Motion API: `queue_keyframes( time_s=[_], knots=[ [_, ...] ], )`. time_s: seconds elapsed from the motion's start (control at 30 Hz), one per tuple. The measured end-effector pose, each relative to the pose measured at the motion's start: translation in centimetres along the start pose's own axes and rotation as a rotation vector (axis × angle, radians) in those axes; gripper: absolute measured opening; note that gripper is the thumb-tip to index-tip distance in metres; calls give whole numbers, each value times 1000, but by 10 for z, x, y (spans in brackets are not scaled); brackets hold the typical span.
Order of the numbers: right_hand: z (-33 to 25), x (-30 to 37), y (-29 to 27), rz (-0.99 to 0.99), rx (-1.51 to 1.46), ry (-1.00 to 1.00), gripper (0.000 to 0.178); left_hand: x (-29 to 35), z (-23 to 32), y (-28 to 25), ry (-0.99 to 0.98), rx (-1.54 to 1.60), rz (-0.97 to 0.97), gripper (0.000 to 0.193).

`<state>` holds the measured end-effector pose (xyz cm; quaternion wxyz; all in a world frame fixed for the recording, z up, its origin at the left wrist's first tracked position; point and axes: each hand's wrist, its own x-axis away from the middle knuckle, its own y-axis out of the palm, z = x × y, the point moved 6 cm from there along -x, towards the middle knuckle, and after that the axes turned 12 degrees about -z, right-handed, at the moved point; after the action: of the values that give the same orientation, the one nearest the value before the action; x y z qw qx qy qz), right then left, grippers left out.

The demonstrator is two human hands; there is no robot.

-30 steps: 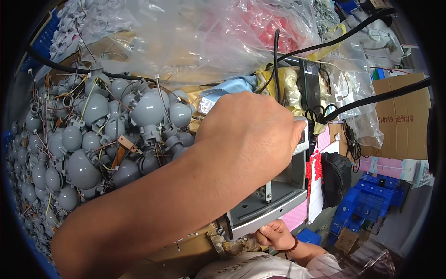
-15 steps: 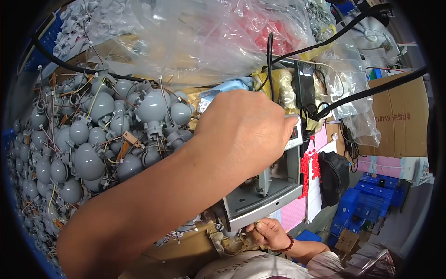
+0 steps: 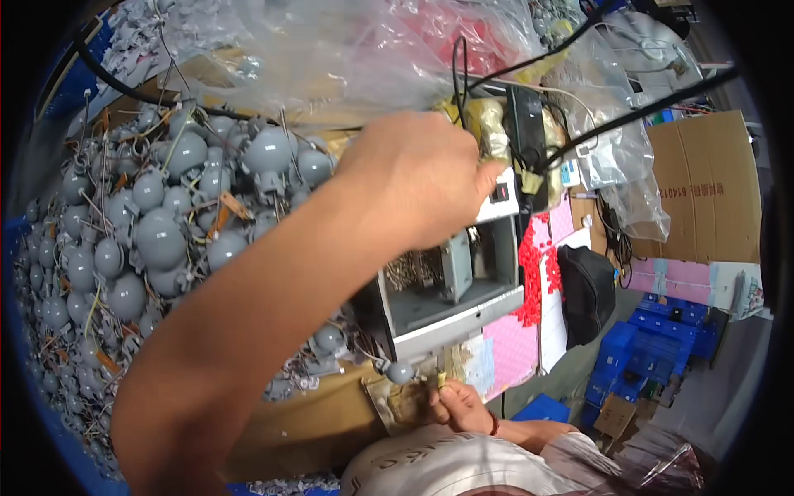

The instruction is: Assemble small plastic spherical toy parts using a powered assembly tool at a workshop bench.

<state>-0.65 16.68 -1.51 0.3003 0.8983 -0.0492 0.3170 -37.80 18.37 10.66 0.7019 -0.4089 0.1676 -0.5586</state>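
Observation:
My left hand [image 3: 422,178] reaches across from the lower left and is closed over the top of a grey box-shaped machine [image 3: 459,324]. Its fingers curl out of sight, so what they grip is hidden; the thumb lies beside a small dark switch. Inside the machine's open front, many small metal screws [image 3: 413,271] sit beside an upright grey plate. Close to my body, my right hand [image 3: 463,405] is pinched round a small yellowish piece [image 3: 441,381]. A grey ball-shaped part [image 3: 399,372] with a wire lies just left of that hand.
Heaped grey ball-shaped parts with wires [image 3: 161,240] fill the left side. Clear plastic bags [image 3: 331,66] cover the back. Black cables [image 3: 645,107] cross at right. Red small pieces [image 3: 532,273], a black pouch [image 3: 587,293], a cardboard box [image 3: 711,190] and blue bins [image 3: 653,339] stand right.
My right hand has come away from under the machine's front edge, towards my body, and the yellowish piece now shows in it. My left hand stays over the machine while the view shifts.

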Motion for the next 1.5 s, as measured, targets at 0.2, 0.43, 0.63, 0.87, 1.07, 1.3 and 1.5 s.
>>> queue_keyframes(
  time_s=[0.2,0.43,0.63,0.87,1.07,1.3,1.5],
  knots=[
    [26,49,-11,-78,44,215,30,6,3,-4,-25,-66,60,53],
    [-12,90,-42,-161,536,162,28,13,6,-7,-60,-107,204,44],
    [-44,84,-43,-64,541,40,27,18,9,-11,-109,-50,222,40],
    [-78,82,-42,-32,566,19,27,17,1,-10,-44,-1,287,39],
    [-110,77,-34,-65,587,-22,26,16,-1,-9,-78,52,251,38],
    [-164,72,-13,-180,552,-256,41,16,-1,-10,-119,46,224,38],
    [-211,74,-2,-271,521,-398,19,17,-1,-12,-135,43,231,37]
  ],
)
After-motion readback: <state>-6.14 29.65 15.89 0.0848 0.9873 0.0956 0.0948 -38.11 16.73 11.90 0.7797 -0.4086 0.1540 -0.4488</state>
